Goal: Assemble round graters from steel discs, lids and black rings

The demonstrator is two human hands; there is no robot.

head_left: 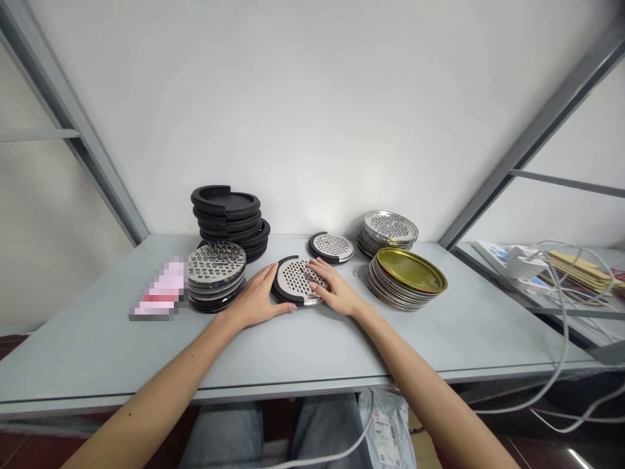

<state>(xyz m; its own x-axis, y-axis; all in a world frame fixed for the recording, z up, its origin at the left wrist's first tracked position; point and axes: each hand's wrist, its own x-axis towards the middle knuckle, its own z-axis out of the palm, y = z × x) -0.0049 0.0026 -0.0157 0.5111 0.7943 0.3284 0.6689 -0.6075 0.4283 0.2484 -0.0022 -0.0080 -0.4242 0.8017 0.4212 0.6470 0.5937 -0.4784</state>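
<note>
Hands open, left hand [254,301] and right hand [338,293] resting on a disc [299,281] on the desk [293,355] (few look assembled; rings [228,218] stacked).

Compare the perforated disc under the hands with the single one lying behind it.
The near disc is touched by both hands: the left hand cups its left rim, the right hand lays fingers on top; the far disc is untouched. The near disc lies farther forward; the far disc sits closer to the wall, between the black ring stack and a metal stack. Both lie flat: round perforated metal plates in black rims.
</note>
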